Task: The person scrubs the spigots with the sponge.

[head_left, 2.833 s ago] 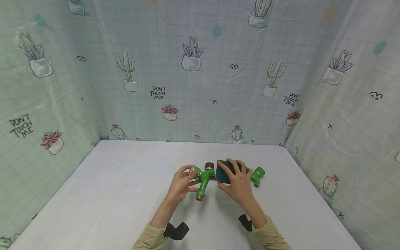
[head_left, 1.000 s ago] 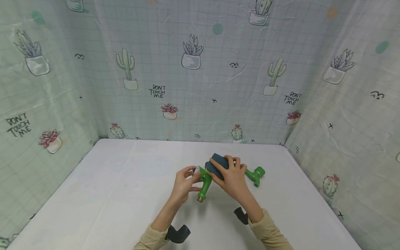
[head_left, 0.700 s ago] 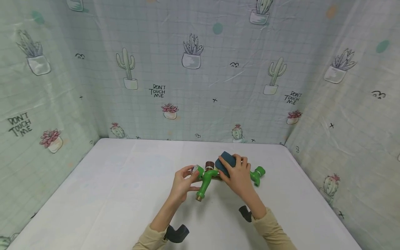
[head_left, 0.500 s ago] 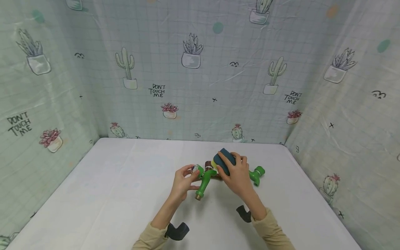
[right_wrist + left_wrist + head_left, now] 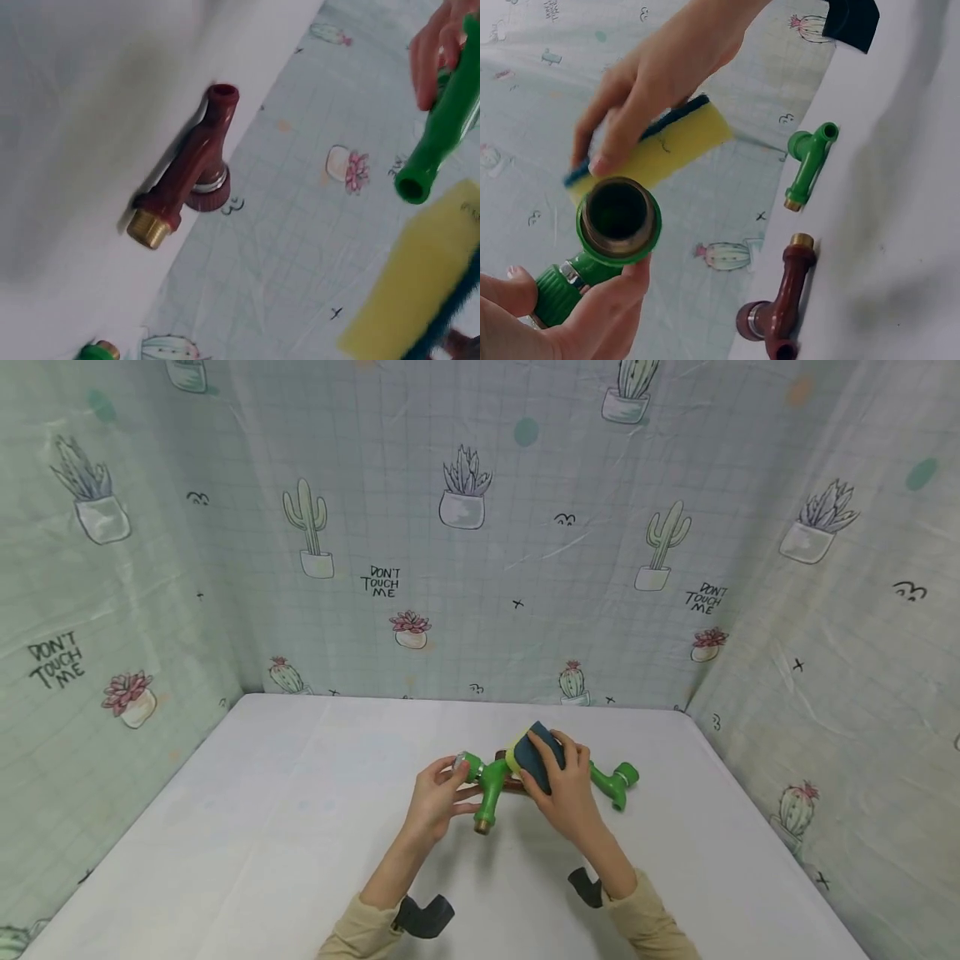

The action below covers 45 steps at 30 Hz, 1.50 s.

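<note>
In the head view, my left hand (image 5: 431, 802) grips a green tap (image 5: 491, 789) by its ribbed knob, holding it above the table. The tap's brass threaded end (image 5: 592, 214) faces the left wrist camera. My right hand (image 5: 572, 793) holds a sponge (image 5: 542, 758) with a yellow side and a dark blue scouring side. Its yellow face is turned to the tap, right at the spout end. The right wrist view shows the sponge (image 5: 416, 281) close beside the open end of the tap (image 5: 446, 120).
A brown-red tap (image 5: 187, 169) with a brass thread lies on the white table behind the held tap. Another green tap (image 5: 615, 783) lies to the right. Patterned cloth (image 5: 465, 568) hangs around the table's back and sides. A black band device (image 5: 425, 917) sits on the left wrist.
The sponge goes over the tap's body, back to the right, then left again to the spout end. The tap tilts slightly in my left hand. Both grips stay.
</note>
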Tool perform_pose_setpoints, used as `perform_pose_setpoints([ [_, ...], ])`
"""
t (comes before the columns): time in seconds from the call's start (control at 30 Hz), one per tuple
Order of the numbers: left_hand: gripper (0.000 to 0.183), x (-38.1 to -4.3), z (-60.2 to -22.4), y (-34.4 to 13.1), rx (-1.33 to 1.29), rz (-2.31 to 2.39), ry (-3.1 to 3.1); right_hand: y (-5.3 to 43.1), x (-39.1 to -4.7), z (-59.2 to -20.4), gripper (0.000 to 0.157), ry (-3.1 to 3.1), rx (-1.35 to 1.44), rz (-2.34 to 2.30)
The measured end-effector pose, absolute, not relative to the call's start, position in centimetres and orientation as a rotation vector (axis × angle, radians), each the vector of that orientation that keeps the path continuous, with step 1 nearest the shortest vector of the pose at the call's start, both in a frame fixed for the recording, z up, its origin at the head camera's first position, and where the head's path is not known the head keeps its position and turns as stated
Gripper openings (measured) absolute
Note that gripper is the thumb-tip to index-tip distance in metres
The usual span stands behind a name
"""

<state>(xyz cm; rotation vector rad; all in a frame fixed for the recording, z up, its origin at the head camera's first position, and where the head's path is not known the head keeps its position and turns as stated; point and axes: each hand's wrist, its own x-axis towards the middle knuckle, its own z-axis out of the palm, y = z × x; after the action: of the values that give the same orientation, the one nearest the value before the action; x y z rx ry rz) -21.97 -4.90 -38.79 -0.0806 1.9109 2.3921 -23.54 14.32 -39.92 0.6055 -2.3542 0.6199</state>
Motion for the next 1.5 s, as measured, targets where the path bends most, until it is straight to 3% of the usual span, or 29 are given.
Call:
perform_pose_setpoints([
  [0.13,0.053,-22.1,-38.8,-5.1,-0.158,2.413,1.857,14.1,-22.3,-40.1,0.068,-2.301,0.788,0.763],
  [0.27,0.054,-22.1,-38.7,-5.1,-0.163,2.405,1.837,13.6,-21.7,-40.6,0.066,-2.289,0.878,0.736],
  [0.6,0.051,-22.0,-38.8,-5.3,-0.061,2.372,1.636,14.3,-23.1,-40.7,0.06,-2.247,0.76,0.609],
  [0.97,0.061,-22.9,-39.7,-6.3,0.215,2.222,1.174,15.0,-23.5,-40.5,0.05,-2.198,0.759,0.607],
  [1.13,0.075,-23.0,-40.1,-6.3,0.207,2.202,1.235,15.3,-23.8,-40.6,0.05,-2.193,0.762,0.612],
  [1.5,0.075,-22.9,-40.2,-6.2,-0.026,2.164,1.931,16.1,-23.0,-39.5,0.055,-2.179,0.801,0.694],
])
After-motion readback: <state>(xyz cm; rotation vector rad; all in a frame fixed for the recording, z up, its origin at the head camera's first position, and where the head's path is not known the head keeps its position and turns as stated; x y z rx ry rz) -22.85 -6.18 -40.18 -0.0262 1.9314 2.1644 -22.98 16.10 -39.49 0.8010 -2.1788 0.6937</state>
